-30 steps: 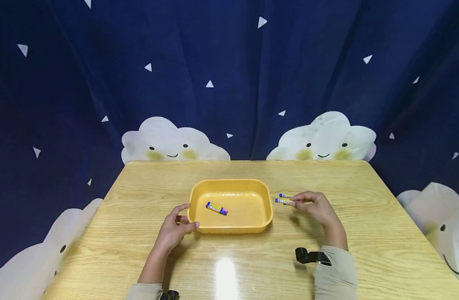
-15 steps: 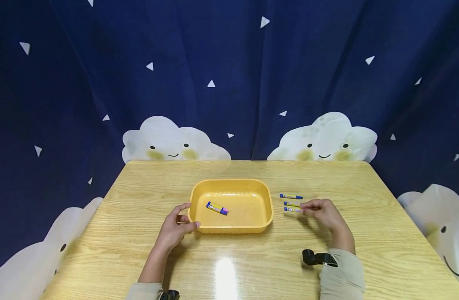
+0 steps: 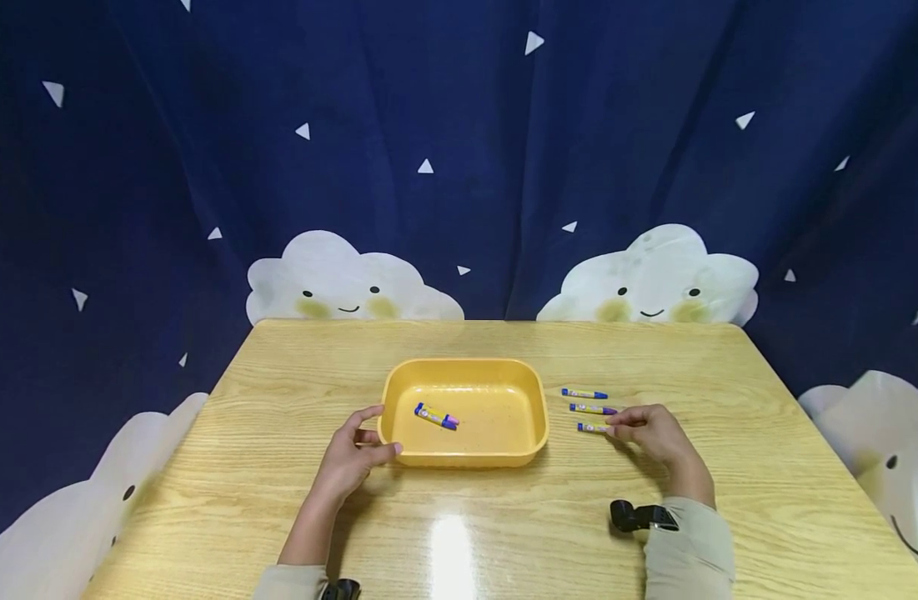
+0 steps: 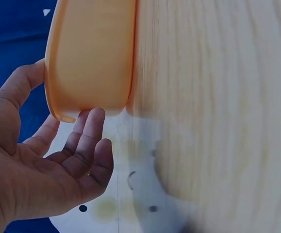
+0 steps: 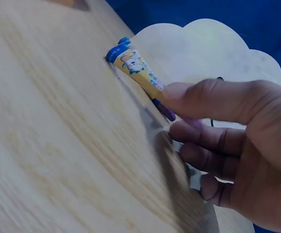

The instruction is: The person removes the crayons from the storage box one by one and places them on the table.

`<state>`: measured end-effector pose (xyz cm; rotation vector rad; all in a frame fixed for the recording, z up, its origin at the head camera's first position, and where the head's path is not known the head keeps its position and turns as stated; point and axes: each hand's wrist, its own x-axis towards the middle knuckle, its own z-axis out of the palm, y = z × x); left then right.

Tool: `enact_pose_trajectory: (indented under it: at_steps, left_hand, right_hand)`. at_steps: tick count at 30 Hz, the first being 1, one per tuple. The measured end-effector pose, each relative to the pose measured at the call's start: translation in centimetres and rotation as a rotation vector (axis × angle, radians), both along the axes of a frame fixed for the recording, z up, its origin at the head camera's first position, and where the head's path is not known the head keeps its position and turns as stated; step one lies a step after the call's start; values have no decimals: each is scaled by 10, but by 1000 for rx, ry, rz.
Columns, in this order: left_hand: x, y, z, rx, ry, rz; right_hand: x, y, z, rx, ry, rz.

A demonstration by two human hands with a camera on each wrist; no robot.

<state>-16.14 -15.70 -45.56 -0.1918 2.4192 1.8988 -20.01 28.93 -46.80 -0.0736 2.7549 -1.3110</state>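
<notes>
In the head view, my left hand grips the left end of a yellow plastic basin, thumb over the near corner and fingers along the rim and outer wall. Inside the basin lie two crayons side by side, one pink-tipped. To its right, my right hand pinches a yellow-wrapped crayon between thumb and fingertips, low over the table; the fingers cover its tip. Just beyond it lies a purple-tipped crayon, and farther back a blue-tipped crayon, roughly parallel.
The wooden table carries the basin near its middle. A dark blue curtain with white triangles and cloud faces hangs directly behind the table and along both sides.
My right hand has moved right and nearer to me. It has let go of the purple-tipped crayon and still pinches the nearest one. My left hand has stayed on the basin.
</notes>
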Motion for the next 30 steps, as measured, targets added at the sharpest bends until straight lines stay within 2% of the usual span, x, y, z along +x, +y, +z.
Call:
enact_pose_trajectory:
  at_steps: [10,20,26,30]
  left_hand:
    - [-1,0,0,5,3,-3]
    - [-1,0,-1,6,5,2]
    - [-1,-1,-1,10,-3,-1]
    - [-1,-1,-1,11,-2,-4]
  right_hand:
    - [-5,0,-4,99,34,27]
    - [-4,-2,-6,62,24,20]
    - [6,-5,7,50,-24,-8]
    - [8,-11,21,21,-37,21]
